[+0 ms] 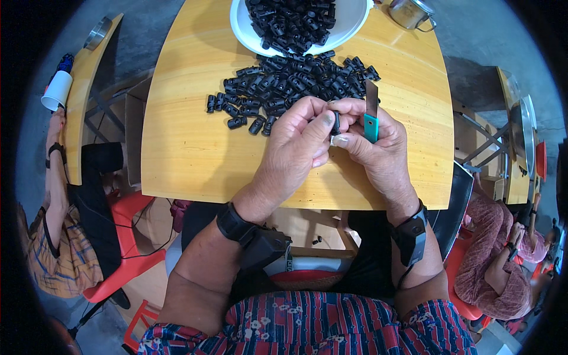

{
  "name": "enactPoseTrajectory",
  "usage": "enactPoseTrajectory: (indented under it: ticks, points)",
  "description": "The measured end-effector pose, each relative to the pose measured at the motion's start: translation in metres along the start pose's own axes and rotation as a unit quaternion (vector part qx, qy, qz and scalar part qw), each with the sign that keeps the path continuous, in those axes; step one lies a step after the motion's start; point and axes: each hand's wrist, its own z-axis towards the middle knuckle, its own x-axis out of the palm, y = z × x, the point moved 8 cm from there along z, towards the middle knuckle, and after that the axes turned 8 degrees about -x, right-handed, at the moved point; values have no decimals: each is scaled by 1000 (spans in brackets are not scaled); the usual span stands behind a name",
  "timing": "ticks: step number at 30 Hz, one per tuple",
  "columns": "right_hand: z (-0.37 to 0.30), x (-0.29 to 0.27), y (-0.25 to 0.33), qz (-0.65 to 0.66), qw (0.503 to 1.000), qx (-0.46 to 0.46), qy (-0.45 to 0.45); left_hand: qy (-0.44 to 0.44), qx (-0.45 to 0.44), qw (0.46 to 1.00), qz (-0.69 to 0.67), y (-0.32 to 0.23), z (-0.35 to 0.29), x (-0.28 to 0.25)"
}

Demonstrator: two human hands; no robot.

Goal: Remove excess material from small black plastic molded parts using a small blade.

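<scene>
Over the near part of the wooden table, my left hand point(299, 136) and my right hand point(378, 142) meet. A small black cord lock point(335, 123) is pinched between the fingertips of both. Tucked in my right hand is a small knife with a teal handle point(371, 128), its flat blade pointing up and away from me. Just beyond my fingers lies a loose heap of black cord locks point(284, 83). Part of the held piece is hidden behind my fingers and thumbs.
A white bowl point(239, 35) full of more black cord locks stands at the table's far side. A metal mug point(411, 13) sits at the far right corner. People sit at other tables on both sides; a white cup point(57, 90) is at the left one. A red stool point(127, 207) stands left.
</scene>
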Motion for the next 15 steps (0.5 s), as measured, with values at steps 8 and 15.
enactPoseTrajectory:
  ticks: [8,15]
  points:
    - [-1,-2,2,-60,998,-33,-14,-15,3,999,45,-1,0,0]
    - [0,-2,-1,-16,999,-47,-10,-2,-7,1000,5,2,0,-1]
